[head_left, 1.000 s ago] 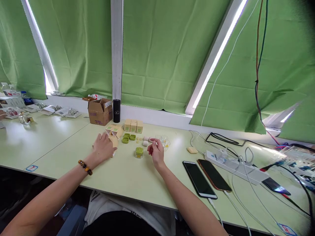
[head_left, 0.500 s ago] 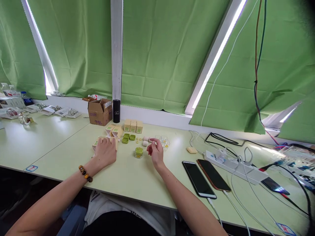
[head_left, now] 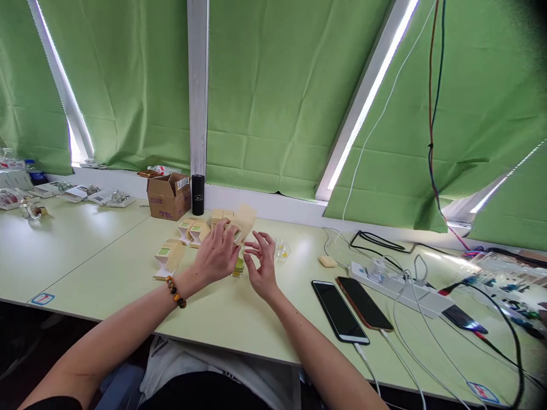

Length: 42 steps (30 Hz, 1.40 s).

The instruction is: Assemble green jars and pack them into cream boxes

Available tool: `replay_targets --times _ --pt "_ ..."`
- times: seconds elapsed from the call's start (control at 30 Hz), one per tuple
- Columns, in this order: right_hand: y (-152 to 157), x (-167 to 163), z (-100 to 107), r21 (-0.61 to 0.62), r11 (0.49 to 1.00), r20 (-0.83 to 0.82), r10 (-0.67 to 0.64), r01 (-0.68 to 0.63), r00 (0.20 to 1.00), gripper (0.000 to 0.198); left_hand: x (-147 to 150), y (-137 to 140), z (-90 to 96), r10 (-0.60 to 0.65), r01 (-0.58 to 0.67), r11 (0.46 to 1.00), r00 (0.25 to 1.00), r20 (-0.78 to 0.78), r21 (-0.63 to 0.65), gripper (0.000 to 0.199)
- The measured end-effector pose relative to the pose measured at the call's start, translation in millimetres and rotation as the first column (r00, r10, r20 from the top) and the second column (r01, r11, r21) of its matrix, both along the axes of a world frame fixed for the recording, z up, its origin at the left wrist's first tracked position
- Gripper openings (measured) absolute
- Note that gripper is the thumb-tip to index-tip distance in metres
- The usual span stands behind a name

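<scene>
My left hand (head_left: 217, 255) grips a flat, cream-coloured folding carton (head_left: 245, 219), raised above the table with its flaps spread. Facing it from the right, my right hand (head_left: 262, 266) has its fingers apart and curved beside the carton, holding nothing. Below the hands stands a small green-topped square jar (head_left: 238, 267), partly covered by my left fingers. To the left lie a partly folded carton (head_left: 168, 257) and two similar cartons, one of them here (head_left: 199, 230). Clear plastic pieces (head_left: 282, 249) sit just beyond my right hand. The small green trays are hidden behind my hands.
Small cream boxes (head_left: 217, 215) stand behind my left hand, near a black cylinder (head_left: 198, 195) and an open cardboard box (head_left: 168, 196). On the right are two phones (head_left: 339, 312) (head_left: 365, 303) with charging cables, a white power strip (head_left: 397, 289) and a pale yellow block (head_left: 327, 261).
My left hand has moved right from the cartons, bringing one up over the jar. My right hand has shifted slightly, its fingers now turned toward the carton. The view has turned slightly right.
</scene>
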State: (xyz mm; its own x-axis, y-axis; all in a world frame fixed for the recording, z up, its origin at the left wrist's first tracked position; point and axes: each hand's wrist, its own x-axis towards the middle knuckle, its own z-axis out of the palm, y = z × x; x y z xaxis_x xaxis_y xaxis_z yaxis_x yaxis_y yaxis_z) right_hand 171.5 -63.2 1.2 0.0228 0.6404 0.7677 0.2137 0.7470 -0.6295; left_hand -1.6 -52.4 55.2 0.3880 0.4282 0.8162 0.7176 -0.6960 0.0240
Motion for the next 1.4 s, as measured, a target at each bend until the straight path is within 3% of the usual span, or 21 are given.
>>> replay_targets --times 0.23,0.4,0.6,0.83,1.4 --pt "5 9 3 0.010 1.000 -0.003 0.007 -0.007 1.000 0.043 12 17 -19.1 -0.240 0.248 0.965 0.966 0.093 -0.083 0.045" --pt "3 13 4 -0.021 0.994 -0.090 0.107 -0.110 0.990 0.043 -3 27 -31.4 -0.402 0.459 0.863 0.877 0.264 -0.211 0.043" --pt "4 16 0 -0.033 0.985 -0.101 0.166 -0.170 0.981 0.041 -8 32 -35.3 -0.467 0.564 0.789 0.809 0.356 -0.246 0.039" --pt "5 18 -1 -0.021 0.981 -0.114 0.187 -0.191 0.976 0.041 -5 25 -35.4 -0.464 0.532 0.825 0.830 0.311 -0.190 0.038" --pt "1 16 1 -0.074 0.989 -0.044 0.128 -0.131 0.991 0.045 2 29 -47.4 -0.435 0.491 0.870 0.806 0.402 -0.043 0.034"
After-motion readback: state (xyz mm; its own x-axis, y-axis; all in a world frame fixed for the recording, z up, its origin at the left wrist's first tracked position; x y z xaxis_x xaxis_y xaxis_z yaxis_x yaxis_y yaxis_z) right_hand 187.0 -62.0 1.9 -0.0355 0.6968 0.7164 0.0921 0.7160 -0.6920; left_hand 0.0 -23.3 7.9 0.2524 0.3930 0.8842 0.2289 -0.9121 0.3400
